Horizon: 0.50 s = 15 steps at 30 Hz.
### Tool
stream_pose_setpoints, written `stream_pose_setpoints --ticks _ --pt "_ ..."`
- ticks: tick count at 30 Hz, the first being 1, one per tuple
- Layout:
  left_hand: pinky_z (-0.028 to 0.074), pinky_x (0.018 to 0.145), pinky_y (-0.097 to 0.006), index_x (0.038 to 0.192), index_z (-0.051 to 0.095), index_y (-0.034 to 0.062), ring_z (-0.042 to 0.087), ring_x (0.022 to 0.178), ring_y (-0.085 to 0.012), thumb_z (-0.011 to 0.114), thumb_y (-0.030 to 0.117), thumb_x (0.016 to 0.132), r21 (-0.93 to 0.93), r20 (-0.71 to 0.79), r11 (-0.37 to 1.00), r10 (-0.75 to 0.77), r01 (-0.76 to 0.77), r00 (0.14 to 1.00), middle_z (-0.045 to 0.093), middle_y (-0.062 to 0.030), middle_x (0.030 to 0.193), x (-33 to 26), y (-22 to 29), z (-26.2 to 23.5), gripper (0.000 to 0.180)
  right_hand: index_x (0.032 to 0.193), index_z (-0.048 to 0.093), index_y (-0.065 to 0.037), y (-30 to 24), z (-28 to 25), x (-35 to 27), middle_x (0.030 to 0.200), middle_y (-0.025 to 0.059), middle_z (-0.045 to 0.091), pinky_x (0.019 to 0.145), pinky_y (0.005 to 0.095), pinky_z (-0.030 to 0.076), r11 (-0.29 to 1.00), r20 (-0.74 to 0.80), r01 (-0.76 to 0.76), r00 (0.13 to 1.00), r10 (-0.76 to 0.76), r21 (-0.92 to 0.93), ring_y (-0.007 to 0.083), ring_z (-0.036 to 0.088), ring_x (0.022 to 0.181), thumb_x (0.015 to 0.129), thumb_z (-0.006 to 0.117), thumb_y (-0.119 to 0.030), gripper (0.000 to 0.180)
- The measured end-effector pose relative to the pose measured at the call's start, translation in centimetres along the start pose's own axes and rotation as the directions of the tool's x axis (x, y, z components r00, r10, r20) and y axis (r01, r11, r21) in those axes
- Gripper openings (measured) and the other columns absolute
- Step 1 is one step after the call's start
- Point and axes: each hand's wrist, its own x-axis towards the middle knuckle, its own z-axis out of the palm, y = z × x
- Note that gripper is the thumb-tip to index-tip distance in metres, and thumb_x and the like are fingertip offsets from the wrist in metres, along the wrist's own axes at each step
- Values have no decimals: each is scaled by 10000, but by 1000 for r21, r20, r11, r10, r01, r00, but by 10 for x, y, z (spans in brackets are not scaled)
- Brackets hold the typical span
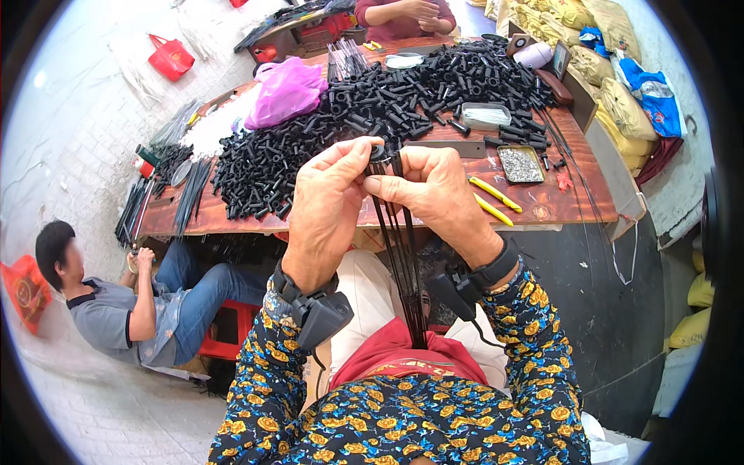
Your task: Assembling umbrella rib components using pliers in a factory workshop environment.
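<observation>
My left hand (pixel 322 205) is closed in a pinch at the round black plastic piece (pixel 377 153) on top of a bundle of thin black rods (pixel 399 260). Facing it, my right hand (pixel 438 194) grips the rods close under their upper ends, thumb pointing left. The rods look like umbrella ribs and hang down, their lower ends resting on a red cloth (pixel 411 356) in my lap. Fingers partly cover how the rods meet the black piece. Beyond both hands lies a large heap of black flanged plastic tubes (pixel 310 155).
Right of my hands lie yellow-handled pliers (pixel 496 195), a tin of small metal parts (pixel 521 165) and a clear box (pixel 486 117). A purple bag (pixel 287 93) sits on the wooden table (pixel 558 203). One co-worker (pixel 139 302) sits at left, another (pixel 407 17) across.
</observation>
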Motion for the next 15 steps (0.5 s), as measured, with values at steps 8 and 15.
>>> stream_pose_setpoints --ticks 8,15 --pt "488 783 -243 1062 658 -39 607 827 -94 612 116 941 61 52 997 -42 39 998 663 -49 925 -2 4 3 202 811 689 -7 -11 -6 -6 662 -23 626 455 197 392 990 12 -139 990 139 6 13 521 566 821 759 -172 179" --pt "484 836 -254 1173 618 -40 614 878 -107 617 81 927 135 60 991 -2 -6 998 674 -64 985 -8 1 -3 274 849 675 -25 2 -11 -1 695 -15 642 446 173 400 992 73 -122 990 123 -11 24 558 576 850 733 -190 174"
